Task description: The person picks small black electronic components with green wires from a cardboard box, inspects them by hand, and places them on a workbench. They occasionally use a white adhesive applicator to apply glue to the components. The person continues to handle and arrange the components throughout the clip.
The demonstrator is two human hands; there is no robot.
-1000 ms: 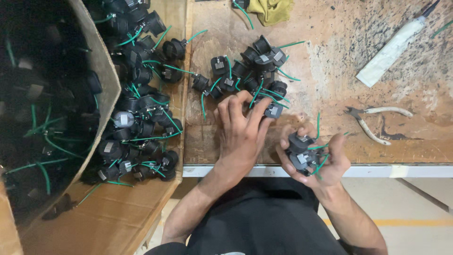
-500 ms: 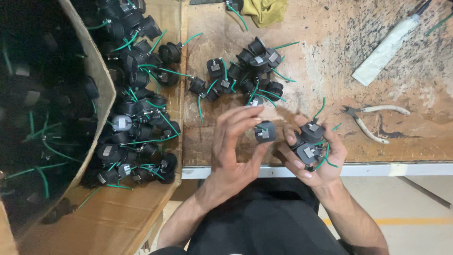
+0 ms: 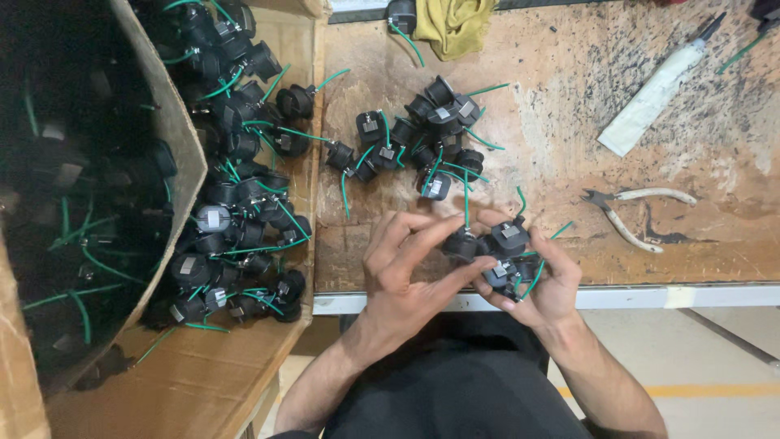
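Since a moment ago, both hands have drawn together at the workbench's (image 3: 569, 146) front edge. Left hand (image 3: 406, 272) pinches one black round plug part (image 3: 461, 244), green wire upright, against the cluster of plug parts (image 3: 510, 256) clutched in the right hand (image 3: 540, 280).

A worn wooden desk (image 3: 569, 122) carries pliers (image 3: 634, 213) near its front edge, a white tube (image 3: 654, 97) lying slantwise at the far right and a yellow cloth (image 3: 455, 24) at the back, while an open cardboard box (image 3: 175, 146) stands at the left.
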